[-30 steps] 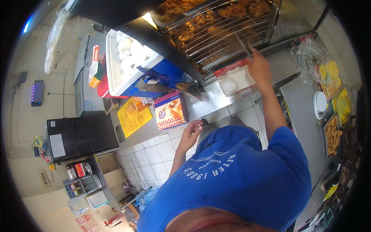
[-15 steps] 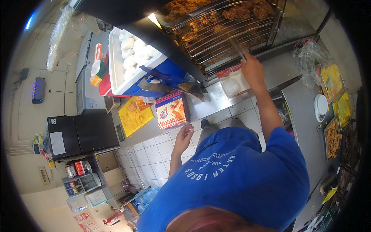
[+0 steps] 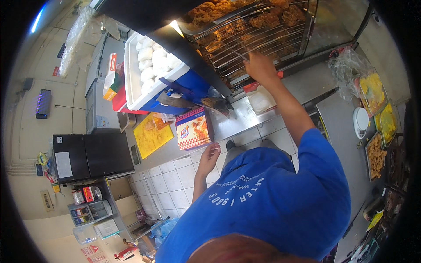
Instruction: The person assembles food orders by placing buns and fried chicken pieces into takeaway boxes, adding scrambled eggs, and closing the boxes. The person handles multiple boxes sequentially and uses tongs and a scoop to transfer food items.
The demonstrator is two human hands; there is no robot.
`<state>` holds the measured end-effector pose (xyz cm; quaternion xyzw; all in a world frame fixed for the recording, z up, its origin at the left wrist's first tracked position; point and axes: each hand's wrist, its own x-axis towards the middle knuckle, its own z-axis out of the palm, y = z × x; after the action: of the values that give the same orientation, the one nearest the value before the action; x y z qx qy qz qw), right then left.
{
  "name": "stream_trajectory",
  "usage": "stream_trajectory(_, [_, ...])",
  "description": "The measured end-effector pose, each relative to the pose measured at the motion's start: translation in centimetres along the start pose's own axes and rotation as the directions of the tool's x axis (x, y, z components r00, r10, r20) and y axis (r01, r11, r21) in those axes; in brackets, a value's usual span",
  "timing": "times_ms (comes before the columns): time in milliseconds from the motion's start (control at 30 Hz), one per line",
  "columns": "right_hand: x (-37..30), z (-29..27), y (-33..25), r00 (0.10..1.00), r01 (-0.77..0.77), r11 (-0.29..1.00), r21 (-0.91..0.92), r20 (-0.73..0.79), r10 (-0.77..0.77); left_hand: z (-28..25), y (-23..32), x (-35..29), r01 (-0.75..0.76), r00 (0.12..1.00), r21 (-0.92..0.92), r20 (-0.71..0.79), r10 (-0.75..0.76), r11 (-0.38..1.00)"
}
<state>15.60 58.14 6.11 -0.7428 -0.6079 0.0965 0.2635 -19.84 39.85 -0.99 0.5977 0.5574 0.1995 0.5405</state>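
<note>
My right hand [image 3: 262, 69] is closed on a pair of metal tongs [image 3: 239, 54], which reach into a lit warming cabinet over its wire rack [image 3: 237, 41]. Pieces of fried chicken [image 3: 285, 15] lie on the racks; what the tong tips touch is hard to make out. Below that forearm, a carton [image 3: 253, 87] holding a white, rounded bundle [image 3: 262, 101] sits on the steel counter. My left hand [image 3: 210, 154] hangs by the counter's front edge with nothing in it, fingers loosely bent, near a printed chicken box [image 3: 194, 130].
A blue and white cooler [image 3: 131, 98] full of white wrapped bundles stands left of the cabinet. Beside it lies a yellow cutting board [image 3: 151, 138]. On the right-hand counter are a white scale [image 3: 361, 122], a tray of fried pieces [image 3: 376, 160] and yellow-filled trays [image 3: 388, 122].
My right hand has moved left and farther into the cabinet with the tongs. My left hand stays almost where it was.
</note>
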Motion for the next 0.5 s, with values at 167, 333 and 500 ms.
stream_trajectory(167, [1.3,-0.4,2.3,0.998,-0.069,0.998,-0.002,-0.002,0.069,-0.2,-1.4,-1.2,0.013,0.998,-0.016,-0.061,-0.014,1.0])
stream_trajectory(333, [0.2,-0.3,3.3,0.998,-0.063,0.993,0.099,0.031,0.061,0.1,-2.8,-2.3,0.068,0.995,-0.037,-0.072,-0.071,0.997])
stream_trajectory(500, [1.8,0.5,3.1,0.993,-0.07,0.998,0.0,0.094,0.07,0.2,-2.3,-1.8,0.053,0.998,0.028,-0.028,-0.052,0.998])
